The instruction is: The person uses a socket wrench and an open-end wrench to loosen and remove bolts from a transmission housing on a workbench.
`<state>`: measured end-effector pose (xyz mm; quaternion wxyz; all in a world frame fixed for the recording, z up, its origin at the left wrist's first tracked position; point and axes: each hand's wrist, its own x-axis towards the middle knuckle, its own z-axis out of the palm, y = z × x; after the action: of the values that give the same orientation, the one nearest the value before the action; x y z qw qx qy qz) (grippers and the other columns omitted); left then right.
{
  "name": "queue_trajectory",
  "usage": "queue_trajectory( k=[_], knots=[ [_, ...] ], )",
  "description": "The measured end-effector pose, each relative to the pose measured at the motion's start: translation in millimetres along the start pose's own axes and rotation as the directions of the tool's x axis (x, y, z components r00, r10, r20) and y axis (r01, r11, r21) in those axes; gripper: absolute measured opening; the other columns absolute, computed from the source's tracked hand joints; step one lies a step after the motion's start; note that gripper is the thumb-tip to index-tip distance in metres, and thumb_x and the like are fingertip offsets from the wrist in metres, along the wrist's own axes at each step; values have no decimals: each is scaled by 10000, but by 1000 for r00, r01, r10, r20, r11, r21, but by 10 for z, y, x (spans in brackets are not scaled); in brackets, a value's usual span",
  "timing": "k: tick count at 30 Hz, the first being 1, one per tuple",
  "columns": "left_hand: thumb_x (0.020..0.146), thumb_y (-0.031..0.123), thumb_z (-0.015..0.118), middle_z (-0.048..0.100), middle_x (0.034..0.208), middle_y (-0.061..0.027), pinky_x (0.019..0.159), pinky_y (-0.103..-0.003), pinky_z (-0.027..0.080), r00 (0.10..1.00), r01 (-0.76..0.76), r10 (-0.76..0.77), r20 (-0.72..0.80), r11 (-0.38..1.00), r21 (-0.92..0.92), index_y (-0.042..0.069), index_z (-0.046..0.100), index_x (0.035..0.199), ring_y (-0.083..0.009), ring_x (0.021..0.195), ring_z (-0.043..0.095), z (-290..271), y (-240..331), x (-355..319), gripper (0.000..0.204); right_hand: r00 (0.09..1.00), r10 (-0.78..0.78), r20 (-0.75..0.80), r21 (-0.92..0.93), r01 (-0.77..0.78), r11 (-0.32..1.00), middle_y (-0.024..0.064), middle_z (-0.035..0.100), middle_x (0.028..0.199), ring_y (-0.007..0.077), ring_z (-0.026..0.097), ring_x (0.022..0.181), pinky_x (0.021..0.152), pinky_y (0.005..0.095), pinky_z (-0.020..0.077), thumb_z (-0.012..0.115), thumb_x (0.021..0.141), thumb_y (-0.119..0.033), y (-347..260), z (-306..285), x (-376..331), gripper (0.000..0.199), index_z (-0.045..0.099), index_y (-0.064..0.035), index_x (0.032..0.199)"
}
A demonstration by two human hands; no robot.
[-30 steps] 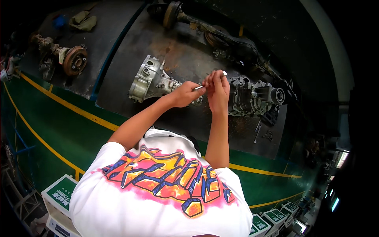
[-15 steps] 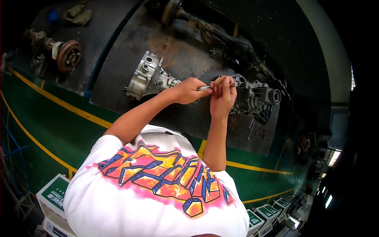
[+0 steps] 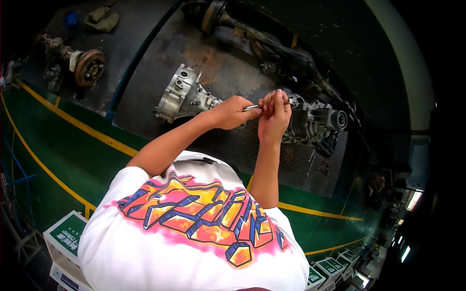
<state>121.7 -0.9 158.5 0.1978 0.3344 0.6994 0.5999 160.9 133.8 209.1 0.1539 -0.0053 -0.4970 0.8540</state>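
Note:
Above the steel workbench (image 3: 145, 111), both my hands grip one slim, shiny metal rod-shaped tool (image 3: 250, 107). My left hand (image 3: 230, 113) is closed round its left end. My right hand (image 3: 273, 112) has its fingers wrapped over the other part, and a short tip sticks out to the right. The fingers hide the tool's middle, so its exact kind cannot be made out. Just right of my right hand lies a greasy metal gearbox (image 3: 315, 119), partly covered by that hand. A pale cast bell-shaped housing (image 3: 175, 94) lies left of my hands.
A long axle (image 3: 276, 46) with a brake drum (image 3: 212, 18) runs along the bench's far side. A wrench (image 3: 310, 162) and small bolts (image 3: 323, 168) lie near the right front. Another hub with a rusty disc (image 3: 90, 68) rests on the left bench.
The view has shifted slightly. Both hands keep their grip on the metal tool, and less of its right end shows beyond my right fingers.

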Motion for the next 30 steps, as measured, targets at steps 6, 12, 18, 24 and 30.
queue_trajectory(
  k=[6, 12, 18, 24, 30],
  knots=[
    [1004, 361, 569, 462, 577, -22, 532, -317, 370, 998, 37, -39, -51, 999, -28, -56, 584, 829, -93, 596, 385, 28, -9, 8, 452, 999, 17, -31, -29, -18, 999, -38, 337, 662, 81, 331, 613, 626, 266, 350, 532, 1029, -169, -10, 73, 51, 316, 409, -109, 745],
    [1005, 346, 571, 465, 588, -25, 537, -313, 369, 996, 25, -28, -87, 999, -30, -65, 612, 884, -93, 606, 380, 88, -83, 12, 431, 999, 29, -28, -46, -31, 998, -43, 335, 659, 76, 330, 609, 624, 260, 347, 540, 1029, -179, -2, 50, 55, 317, 410, -120, 746],
    [987, 271, 605, 430, 603, -8, 554, -302, 368, 989, 62, -56, -137, 997, 40, -24, 571, 776, -77, 628, 382, 90, -240, -10, 364, 998, -4, 65, -20, 5, 1000, -35, 334, 645, 73, 294, 581, 615, 267, 338, 522, 1031, -171, 44, -103, 100, 334, 386, -127, 728],
    [956, 165, 614, 430, 623, 1, 558, -295, 362, 992, 59, -67, -104, 995, -80, 0, 548, 768, -72, 639, 382, 97, -490, -42, 258, 966, 53, 251, -39, -45, 998, -20, 337, 608, 98, 310, 580, 607, 293, 318, 522, 995, -124, 26, -174, 43, 347, 366, -98, 686],
    [977, 186, 596, 370, 603, 2, 537, -298, 330, 974, -48, 21, -226, 993, -112, -8, 491, 716, -68, 625, 349, -4, -531, -21, 341, 932, 64, 356, -143, -13, 990, -4, 360, 614, 125, 330, 606, 600, 304, 316, 560, 955, -117, 103, -166, -196, 346, 366, -98, 669]
  ],
)
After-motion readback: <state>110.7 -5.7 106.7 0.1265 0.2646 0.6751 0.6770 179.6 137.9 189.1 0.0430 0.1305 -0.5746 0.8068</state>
